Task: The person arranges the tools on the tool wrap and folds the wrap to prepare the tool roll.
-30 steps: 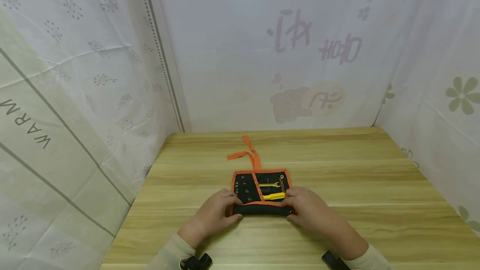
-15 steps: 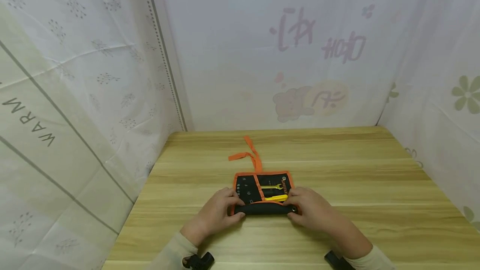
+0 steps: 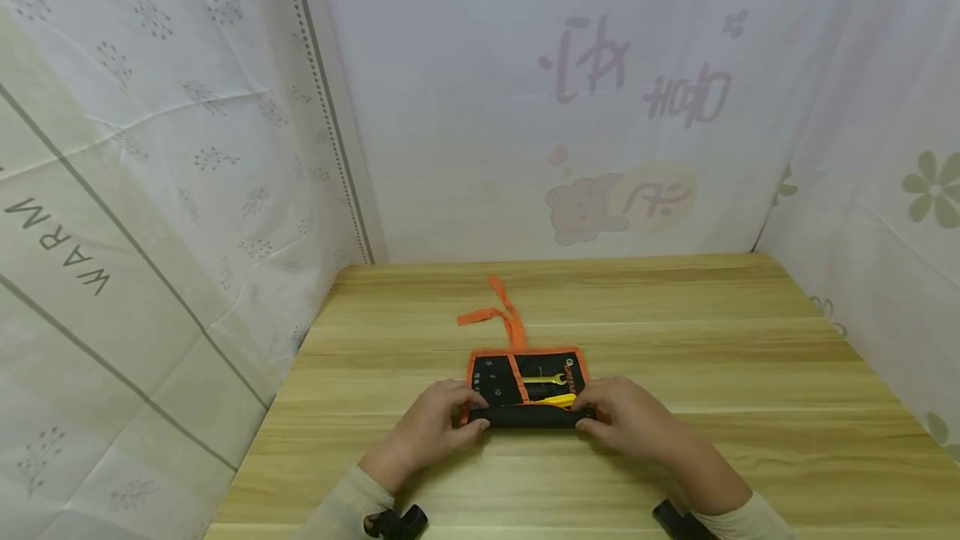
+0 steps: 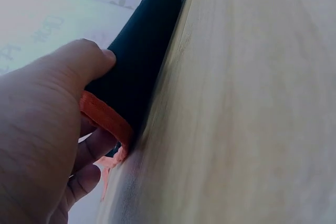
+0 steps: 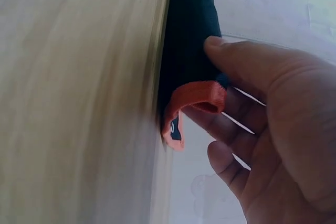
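Observation:
A black tool roll (image 3: 531, 417) with orange trim lies on the table, its near edge rolled into a thick tube. My left hand (image 3: 433, 422) pinches the tube's left end, thumb on the near side and fingers behind. At the right end my right hand (image 3: 628, 419) grips it the same way. In the left wrist view, the thumb (image 4: 97, 59) presses the black cloth just above the orange edging. The flat part still shows a small yellow wrench (image 3: 546, 379) and a yellow handle (image 3: 557, 400) in its pockets. Whatever lies inside the tube is hidden.
Two orange tie straps (image 3: 513, 325) stretch from the roll's far edge across the wooden table (image 3: 675, 315). Printed cloth (image 3: 465, 107) hangs behind the table and on both sides. Black wrist-worn devices (image 3: 397, 522) sit at both wrists.
The tube has been rolled further away from me, covering more of the flat part. The printed 12 and part of the yellow handle have gone under it. Both hands keep their hold.

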{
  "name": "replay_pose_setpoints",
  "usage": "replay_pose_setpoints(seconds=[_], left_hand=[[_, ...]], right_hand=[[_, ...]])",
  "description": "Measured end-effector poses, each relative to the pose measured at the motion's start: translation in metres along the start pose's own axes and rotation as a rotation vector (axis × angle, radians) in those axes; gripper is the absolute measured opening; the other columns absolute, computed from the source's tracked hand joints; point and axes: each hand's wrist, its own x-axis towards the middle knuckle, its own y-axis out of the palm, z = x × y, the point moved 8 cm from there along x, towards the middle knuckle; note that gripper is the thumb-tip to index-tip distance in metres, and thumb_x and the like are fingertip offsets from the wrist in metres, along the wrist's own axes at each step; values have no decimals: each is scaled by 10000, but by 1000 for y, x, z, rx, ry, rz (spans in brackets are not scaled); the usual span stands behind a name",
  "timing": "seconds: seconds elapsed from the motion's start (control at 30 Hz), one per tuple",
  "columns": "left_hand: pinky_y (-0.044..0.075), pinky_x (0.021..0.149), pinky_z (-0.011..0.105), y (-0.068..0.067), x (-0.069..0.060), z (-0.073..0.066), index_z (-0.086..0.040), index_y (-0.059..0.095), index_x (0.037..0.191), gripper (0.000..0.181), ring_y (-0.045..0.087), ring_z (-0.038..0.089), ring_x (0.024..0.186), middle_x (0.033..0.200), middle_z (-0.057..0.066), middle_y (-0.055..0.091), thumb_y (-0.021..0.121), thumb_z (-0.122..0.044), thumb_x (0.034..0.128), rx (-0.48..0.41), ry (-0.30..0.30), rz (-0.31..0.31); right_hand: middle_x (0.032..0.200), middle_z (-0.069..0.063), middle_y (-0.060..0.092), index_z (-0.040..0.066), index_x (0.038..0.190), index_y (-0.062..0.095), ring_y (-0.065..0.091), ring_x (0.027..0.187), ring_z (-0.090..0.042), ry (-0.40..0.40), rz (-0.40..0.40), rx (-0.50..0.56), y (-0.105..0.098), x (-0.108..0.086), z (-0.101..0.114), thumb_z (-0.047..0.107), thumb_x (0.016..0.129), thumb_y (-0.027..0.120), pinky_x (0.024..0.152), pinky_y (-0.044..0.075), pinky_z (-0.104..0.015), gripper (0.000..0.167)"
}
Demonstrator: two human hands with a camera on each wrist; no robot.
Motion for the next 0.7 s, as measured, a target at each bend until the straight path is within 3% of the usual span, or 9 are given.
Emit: replay_pose_setpoints(seconds=[0.2, 0.33, 0.47, 0.7], left_hand=[[513, 679, 243, 3, -1, 3, -222, 768, 1041, 118, 562, 39, 776, 890, -178, 618, 760, -330, 995, -156, -86, 43], [529, 700, 253, 6, -3, 4, -223, 775, 1031, 118, 604, 47, 830, 959, -165, 670, 723, -328, 1020, -217, -116, 64], [531, 729, 261, 6, -3, 4, -233, 772, 1010, 88, 617, 48, 862, 989, -151, 685, 714, -296, 1026, -227, -115, 65], [491, 687, 247, 8, -2, 5, -293, 740, 988, 92, 549, 38, 762, 935, -176, 641, 677, -323, 1049, -152, -108, 94]], right_hand=[[1040, 141, 687, 203, 1096, 775, 600, 891, -37, 97, 62, 159, 2, -3, -8, 186, 1021, 717, 763, 540, -308, 97], [1048, 109, 698, 183, 1133, 767, 601, 838, -44, 133, 93, 216, 5, -4, -13, 201, 1055, 665, 725, 536, -296, 130], [1046, 78, 719, 169, 1145, 766, 595, 774, -50, 149, 101, 251, 8, -4, -17, 229, 1068, 645, 690, 532, -285, 155], [1034, 63, 716, 164, 1141, 763, 572, 714, -77, 134, 83, 279, 6, -4, -15, 268, 1072, 639, 654, 524, -283, 176]])
